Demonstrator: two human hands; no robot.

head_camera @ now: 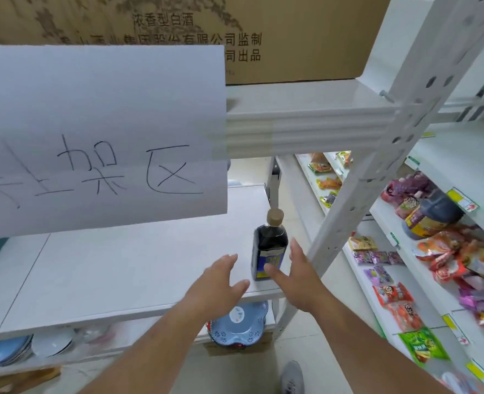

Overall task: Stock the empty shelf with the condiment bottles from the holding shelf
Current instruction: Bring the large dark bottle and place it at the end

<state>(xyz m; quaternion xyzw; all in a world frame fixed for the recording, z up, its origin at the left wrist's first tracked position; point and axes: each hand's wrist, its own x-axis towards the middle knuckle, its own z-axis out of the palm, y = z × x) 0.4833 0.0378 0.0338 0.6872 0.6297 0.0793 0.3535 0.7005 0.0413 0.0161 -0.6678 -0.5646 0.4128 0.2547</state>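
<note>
A brown cardboard box (292, 38) fills the top of the view, its upper part cut off by the frame and its left half hidden behind a white paper sign (101, 132) with handwritten characters, the leftmost of which run off the edge. The sign hangs in front of a white metal shelf (121, 265) and covers most of the back of its middle board. On that board, near its right front corner, one dark bottle (269, 251) with a tan cap and a blue and yellow label stands upright; the label print is too blurred to read. To the right stands a second white rack (434, 280) with bright snack packets, their names hard to make out, and another dark bottle (431, 214) lying among them. Below the middle board, stacked plates and bowls (8, 351) are partly hidden by the board's front edge, as is a blue patterned plate (241, 322) behind the left forearm. Both hands are empty with fingers spread: the left hand (221, 282) hovers just left of the upright bottle, the right hand (297, 277) just beside it on the right, its thumb in front of the label; whether it touches cannot be told. A grey shoe (292, 376) is cut off at the bottom edge.
</note>
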